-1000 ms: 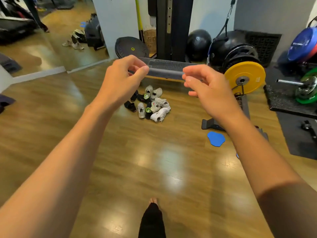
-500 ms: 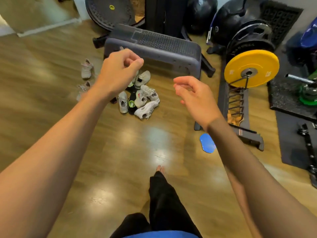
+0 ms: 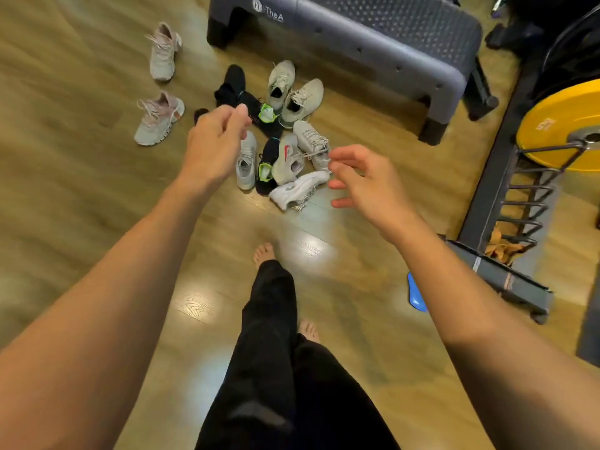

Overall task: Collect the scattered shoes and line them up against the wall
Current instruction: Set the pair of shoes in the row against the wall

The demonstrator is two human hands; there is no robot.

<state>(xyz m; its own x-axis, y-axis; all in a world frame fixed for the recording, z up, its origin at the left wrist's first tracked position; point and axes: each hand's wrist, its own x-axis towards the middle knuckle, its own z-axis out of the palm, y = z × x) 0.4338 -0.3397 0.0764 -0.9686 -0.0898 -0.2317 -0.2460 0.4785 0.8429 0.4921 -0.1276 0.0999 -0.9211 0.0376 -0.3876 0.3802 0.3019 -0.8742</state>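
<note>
Several shoes lie in a heap on the wooden floor: two beige sneakers (image 3: 293, 94), black shoes with green linings (image 3: 266, 164), a pale shoe with a red logo (image 3: 285, 159) and a white sneaker (image 3: 297, 190) on its side. Two pinkish sneakers (image 3: 159, 118) lie apart at the left, one (image 3: 163, 51) farther away. My left hand (image 3: 216, 141) hovers over the heap's left side, fingers loosely curled, holding nothing. My right hand (image 3: 365, 177) hangs at the heap's right edge, fingers relaxed and empty.
A grey step platform (image 3: 357, 37) stands just behind the heap. A rack (image 3: 506, 203) with a yellow weight plate (image 3: 561, 125) is at the right, a blue disc (image 3: 417, 295) on the floor near it. My bare feet (image 3: 264, 251) stand in front of the heap.
I have walked closer and looked down, so the shoe heap is larger and nearer. Both hands have lowered toward it and spread apart; the right hand's fingers have loosened.
</note>
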